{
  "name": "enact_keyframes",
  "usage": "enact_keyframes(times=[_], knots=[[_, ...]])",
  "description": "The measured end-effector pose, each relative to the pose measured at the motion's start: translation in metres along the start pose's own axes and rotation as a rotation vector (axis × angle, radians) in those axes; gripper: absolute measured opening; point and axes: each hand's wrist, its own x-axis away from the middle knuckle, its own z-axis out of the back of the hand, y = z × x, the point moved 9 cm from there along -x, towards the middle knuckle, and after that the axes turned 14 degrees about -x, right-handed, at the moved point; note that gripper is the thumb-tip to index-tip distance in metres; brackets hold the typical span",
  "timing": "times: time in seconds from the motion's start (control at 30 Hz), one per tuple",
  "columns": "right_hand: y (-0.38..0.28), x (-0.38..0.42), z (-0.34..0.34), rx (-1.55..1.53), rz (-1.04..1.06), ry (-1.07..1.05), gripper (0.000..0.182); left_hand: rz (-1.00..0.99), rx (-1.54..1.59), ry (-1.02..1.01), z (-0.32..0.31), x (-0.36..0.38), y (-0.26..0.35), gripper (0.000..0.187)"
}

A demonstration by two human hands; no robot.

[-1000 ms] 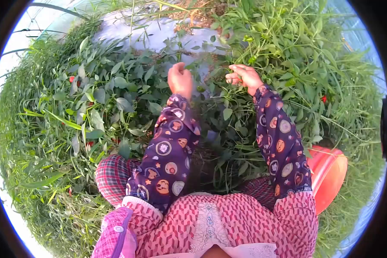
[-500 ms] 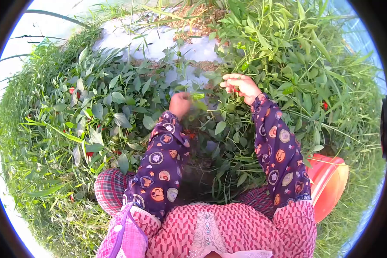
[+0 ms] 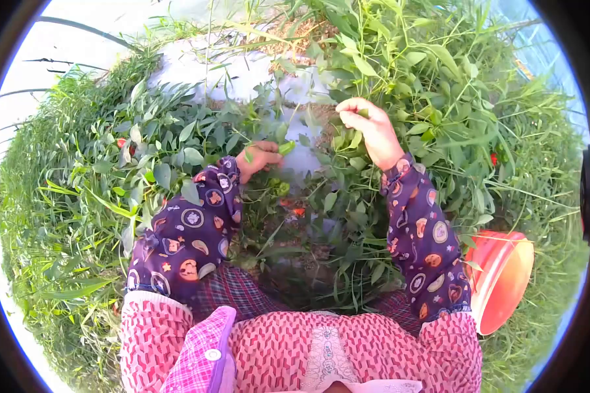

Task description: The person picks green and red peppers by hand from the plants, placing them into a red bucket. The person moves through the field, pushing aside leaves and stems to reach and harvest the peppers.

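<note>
My left hand (image 3: 259,159) is closed, with a green pepper (image 3: 286,148) sticking out past its fingertips. It is at the edge of the left-hand pepper plants (image 3: 193,157). My right hand (image 3: 373,129) is raised against the leafy plants (image 3: 432,98) on the right, thumb and fingers pinched together; what lies between them is too small to make out. A green leaf (image 3: 356,139) shows just under these fingers. Another green pepper (image 3: 283,189) and a red pepper (image 3: 299,211) sit low between the rows.
A red bucket (image 3: 498,278) leans in the grass by my right elbow. Pale ground sheeting (image 3: 301,154) runs between the plants. Red peppers show at the far left (image 3: 121,143) and right (image 3: 493,158). Hoops (image 3: 85,27) arch at the upper left.
My left hand has moved left and its elbow has swung outward, with the green pepper in its fingers. My right hand's fingers have drawn together into a pinch.
</note>
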Motion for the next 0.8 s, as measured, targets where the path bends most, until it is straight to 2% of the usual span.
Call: enact_keyframes(times=[0.03, 0.1, 0.17, 0.2, 0.27, 0.37, 0.4, 0.47, 0.5, 0.53, 0.57, 0.6, 0.63, 0.7, 0.8], knots=[[-0.032, 0.011, -0.023, 0.181, 0.232, -0.064, 0.013, -0.028, 0.103, 0.091, 0.005, 0.0, -0.004, 0.014], [-0.059, 0.039, -0.068, 0.439, 0.332, -0.12, 0.011, -0.005, 0.146, 0.091, 0.003, 0.003, -0.002, 0.014], [-0.075, 0.072, -0.12, 0.785, 0.631, -0.261, 0.01, -0.026, 0.174, 0.143, 0.006, 0.006, -0.005, 0.014], [-0.06, 0.073, -0.129, 0.6, 0.487, -0.26, 0.011, -0.058, 0.269, 0.215, 0.01, 0.0, -0.017, 0.009], [0.002, 0.061, -0.132, 0.232, 0.227, -0.212, 0.015, -0.129, 0.445, 0.222, 0.009, 0.003, -0.022, 0.007], [0.108, 0.023, -0.084, 0.587, -0.002, 0.135, 0.042, -0.159, 0.505, 0.232, 0.008, 0.015, -0.012, 0.007], [0.108, 0.016, -0.083, 0.588, -0.007, 0.13, 0.042, -0.179, 0.502, 0.254, 0.006, 0.017, -0.009, 0.008], [0.123, 0.004, -0.087, 0.474, -0.166, 0.123, 0.051, -0.188, 0.421, 0.27, 0.006, 0.019, -0.005, 0.01], [0.127, 0.0, -0.086, 0.468, -0.172, 0.12, 0.051, -0.2, 0.331, 0.278, 0.008, 0.021, -0.001, 0.013], [0.126, -0.005, -0.088, 0.458, -0.114, 0.08, 0.049, -0.301, 0.277, 0.166, 0.006, 0.024, 0.011, 0.013], [0.124, -0.009, -0.088, 0.45, -0.055, 0.04, 0.047, -0.298, 0.279, 0.165, 0.007, 0.025, 0.013, 0.013], [0.127, -0.013, -0.081, 0.45, -0.012, 0.064, 0.037, -0.336, 0.255, 0.113, 0.003, 0.027, 0.021, 0.013], [0.124, -0.004, -0.081, 0.192, -0.239, 0.086, 0.028, -0.374, 0.233, 0.061, -0.002, 0.031, 0.031, 0.015], [0.122, 0.002, -0.08, 0.167, -0.375, 0.049, 0.022, -0.368, 0.246, 0.025, -0.005, 0.033, 0.034, 0.017], [0.125, 0.005, -0.075, 0.1, -0.434, -0.076, 0.021, -0.407, 0.169, -0.082, -0.01, 0.026, 0.031, 0.013]])
